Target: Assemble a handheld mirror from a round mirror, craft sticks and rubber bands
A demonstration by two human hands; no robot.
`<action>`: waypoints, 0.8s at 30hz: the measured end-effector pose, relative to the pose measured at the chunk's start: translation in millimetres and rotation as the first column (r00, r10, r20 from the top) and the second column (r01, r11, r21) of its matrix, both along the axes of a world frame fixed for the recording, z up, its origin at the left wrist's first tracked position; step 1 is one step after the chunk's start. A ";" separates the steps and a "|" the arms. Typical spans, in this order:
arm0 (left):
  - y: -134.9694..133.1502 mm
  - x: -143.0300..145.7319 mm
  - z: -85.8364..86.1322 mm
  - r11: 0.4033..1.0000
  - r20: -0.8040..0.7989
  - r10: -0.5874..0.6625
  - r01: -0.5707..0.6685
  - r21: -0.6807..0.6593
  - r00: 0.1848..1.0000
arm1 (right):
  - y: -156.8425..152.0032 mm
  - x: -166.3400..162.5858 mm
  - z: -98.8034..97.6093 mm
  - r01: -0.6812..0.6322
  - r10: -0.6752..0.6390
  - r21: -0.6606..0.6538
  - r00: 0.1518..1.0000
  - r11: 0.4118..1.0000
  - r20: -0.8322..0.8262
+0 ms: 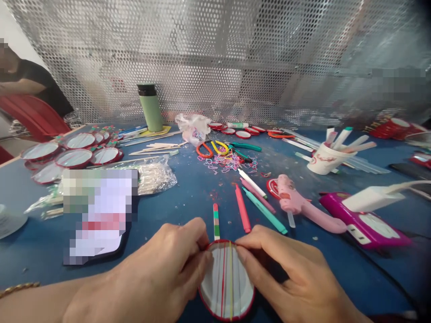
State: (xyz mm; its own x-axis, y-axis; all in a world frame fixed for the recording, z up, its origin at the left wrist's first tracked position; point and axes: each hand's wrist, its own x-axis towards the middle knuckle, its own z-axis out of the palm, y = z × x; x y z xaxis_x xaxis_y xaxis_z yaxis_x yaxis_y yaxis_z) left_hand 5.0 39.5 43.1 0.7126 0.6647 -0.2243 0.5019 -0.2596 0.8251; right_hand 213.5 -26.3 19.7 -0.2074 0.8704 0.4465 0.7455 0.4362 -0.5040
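Observation:
A round red-rimmed white lid [226, 287] lies on the blue table [188, 197] right in front of me, with several thin coloured rubber bands stretched across it. My left hand [161, 273] grips its left edge with curled fingers. My right hand [286, 273] holds the right edge, fingertips pinched at the top rim by the bands. A painted striped stick [216, 220] pokes out from behind the lid's top.
Coloured markers [256, 202], a pink glue gun [299, 204], a magenta device [363, 222] and a cup of markers [326, 157] sit right. Loose rubber bands [229, 162], pliers [215, 148], a green flask [150, 107], several red-rimmed lids [74, 154], bagged sticks [151, 177]. A person at far left.

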 end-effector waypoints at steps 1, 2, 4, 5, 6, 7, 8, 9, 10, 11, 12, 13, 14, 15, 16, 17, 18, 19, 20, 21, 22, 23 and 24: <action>1.2 0.0 1.0 0.998 -0.011 0.004 -0.003 0.056 1.000 | 0.9 -0.7 -0.7 0.003 -0.003 0.000 1.000 1.000 0.020; 2.5 -0.1 1.9 0.995 -0.034 0.011 -0.007 0.101 0.999 | 1.8 -1.7 -1.1 0.006 -0.005 -0.003 0.999 1.000 0.045; 5.9 0.1 3.6 0.987 -0.098 0.010 0.006 0.159 0.995 | 4.1 -4.3 -1.2 0.011 -0.010 -0.012 0.995 1.000 0.098; 8.1 0.3 4.1 0.984 -0.131 -0.002 0.025 0.176 0.991 | 5.3 -5.7 -1.1 0.014 -0.012 -0.018 0.992 1.000 0.123; 10.4 0.6 4.3 0.981 -0.161 -0.014 0.045 0.191 0.987 | 6.7 -7.0 -1.1 0.018 -0.015 -0.023 0.989 1.000 0.145; 12.7 1.0 4.4 0.977 -0.188 -0.024 0.063 0.201 0.982 | 8.0 -8.4 -1.1 0.024 -0.019 -0.024 0.986 0.999 0.167; 15.0 1.3 4.2 0.975 -0.211 -0.032 0.077 0.209 0.977 | 9.3 -9.6 -1.3 0.029 -0.025 -0.016 0.982 0.999 0.186; 16.9 1.7 3.9 0.972 -0.229 -0.035 0.086 0.219 0.973 | 10.5 -10.7 -1.5 0.030 -0.029 -0.004 0.978 1.000 0.207; 18.6 1.9 3.5 0.969 -0.242 -0.033 0.090 0.231 0.970 | 11.5 -11.6 -1.9 0.027 -0.029 0.011 0.973 1.000 0.229; 19.9 2.1 3.1 0.966 -0.251 -0.040 0.101 0.236 0.967 | 12.4 -12.3 -2.4 0.024 -0.030 0.027 0.967 0.999 0.252; 20.8 2.2 2.7 0.964 -0.256 -0.051 0.114 0.240 0.965 | 13.0 -12.6 -2.8 0.022 -0.032 0.041 0.962 0.999 0.273; 21.5 2.3 2.3 0.962 -0.260 -0.069 0.133 0.239 0.963 | 13.5 -12.8 -3.2 0.019 -0.034 0.056 0.957 0.998 0.289; 21.8 2.5 1.9 0.960 -0.262 -0.092 0.156 0.234 0.961 | 13.9 -12.7 -3.6 0.018 -0.038 0.067 0.952 0.998 0.302; 21.9 3.0 1.5 0.957 -0.264 -0.108 0.172 0.233 0.958 | 14.1 -12.5 -3.9 0.020 -0.042 0.075 0.949 0.997 0.313; 21.8 3.7 1.2 0.955 -0.266 -0.113 0.178 0.235 0.957 | 14.1 -12.2 -4.2 0.023 -0.049 0.085 0.945 0.996 0.322; 21.7 4.7 0.9 0.955 -0.267 -0.106 0.173 0.242 0.958 | 14.1 -11.8 -4.5 0.028 -0.058 0.094 0.942 0.995 0.330; 21.7 5.8 0.6 0.954 -0.268 -0.090 0.160 0.252 0.959 | 14.0 -11.4 -4.8 0.031 -0.064 0.101 0.939 0.994 0.338; 21.9 6.9 0.5 0.954 -0.271 -0.071 0.144 0.262 0.960 | 13.8 -11.0 -5.1 0.033 -0.067 0.106 0.936 0.994 0.345; 22.6 7.9 0.5 0.954 -0.275 -0.058 0.135 0.267 0.960 | 13.8 -10.6 -5.5 0.031 -0.067 0.107 0.934 0.994 0.350; 23.6 8.6 0.6 0.955 -0.280 -0.052 0.130 0.267 0.958 | 13.7 -10.3 -5.9 0.027 -0.063 0.107 0.934 0.994 0.352; 24.9 9.0 0.6 0.956 -0.286 -0.056 0.134 0.261 0.957 | 13.8 -10.1 -6.4 0.023 -0.059 0.104 0.933 0.994 0.354; 26.2 8.9 0.7 0.958 -0.292 -0.066 0.142 0.248 0.954 | 14.0 -9.9 -7.0 0.023 -0.056 0.098 0.933 0.995 0.355; 27.4 8.6 0.6 0.960 -0.299 -0.079 0.153 0.235 0.951 | 14.2 -9.9 -7.5 0.025 -0.057 0.093 0.933 0.995 0.355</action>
State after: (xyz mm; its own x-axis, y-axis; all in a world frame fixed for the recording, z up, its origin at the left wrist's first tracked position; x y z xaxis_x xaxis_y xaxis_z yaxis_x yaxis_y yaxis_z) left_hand 13.6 66.9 43.7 0.7195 0.6422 -0.2642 0.6588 -0.5109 0.5522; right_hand 203.7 -12.2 12.2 -0.3319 0.8433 0.4228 0.8872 0.4314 -0.1640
